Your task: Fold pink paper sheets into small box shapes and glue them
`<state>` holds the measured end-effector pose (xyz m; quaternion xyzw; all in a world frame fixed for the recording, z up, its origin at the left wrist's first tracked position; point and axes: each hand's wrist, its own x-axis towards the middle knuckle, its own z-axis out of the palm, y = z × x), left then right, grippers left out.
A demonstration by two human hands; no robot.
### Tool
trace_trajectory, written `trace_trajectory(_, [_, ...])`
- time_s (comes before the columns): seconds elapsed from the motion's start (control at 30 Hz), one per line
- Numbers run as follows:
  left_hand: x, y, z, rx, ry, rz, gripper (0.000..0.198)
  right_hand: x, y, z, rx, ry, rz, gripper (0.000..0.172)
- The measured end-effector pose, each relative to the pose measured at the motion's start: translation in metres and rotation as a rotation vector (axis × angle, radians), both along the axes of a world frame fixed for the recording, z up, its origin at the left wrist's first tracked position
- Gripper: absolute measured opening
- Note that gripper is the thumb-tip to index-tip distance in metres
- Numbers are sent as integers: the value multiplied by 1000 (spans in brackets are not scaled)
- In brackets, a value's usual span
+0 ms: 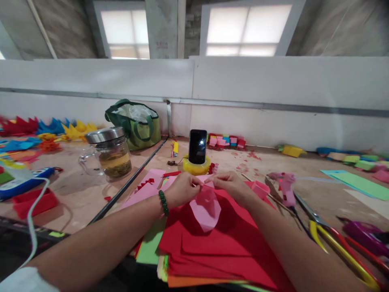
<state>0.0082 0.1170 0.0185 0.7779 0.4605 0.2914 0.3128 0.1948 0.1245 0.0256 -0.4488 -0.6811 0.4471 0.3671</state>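
A piece of pink paper (pixel 206 209) with cut, angled edges hangs between my two hands, over a stack of red sheets (pixel 221 247). My left hand (pixel 184 189) pinches its upper left edge, a green bead bracelet (pixel 163 202) on the wrist. On the upper right edge, my right hand (pixel 229 185) closes thumb and fingers. Right of that hand sits a small folded pink paper box (pixel 260 189). More pink sheets (pixel 146 188) lie beyond my left forearm, with zigzag-cut red strips on them.
A phone (pixel 197 147) stands upright in a yellow tape roll (pixel 197 167). To the right lie a pink glue gun (pixel 285 188) and large scissors (pixel 331 239). A glass tea mug (pixel 113 158), green bag (pixel 141 129) and red box (pixel 35 202) stand left. Small paper boxes (pixel 226 141) line the wall.
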Motion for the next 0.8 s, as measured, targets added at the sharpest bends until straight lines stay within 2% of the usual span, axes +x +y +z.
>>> trace_trajectory(0.1, [1, -4, 1, 68, 42, -10, 29, -1, 4, -10, 102, -106, 14, 16])
trace_trajectory(0.23, [2, -4, -1, 107, 53, -16, 27, -1, 5, -15, 185, -193, 36, 14])
trace_trajectory(0.5, [2, -3, 1, -1, -22, -66, 23, -3, 0, -9, 405, -383, -30, 7])
trace_trajectory(0.8, [3, -2, 0, 7, -39, -53, 26, -10, -11, -7, 648, -681, -90, 7])
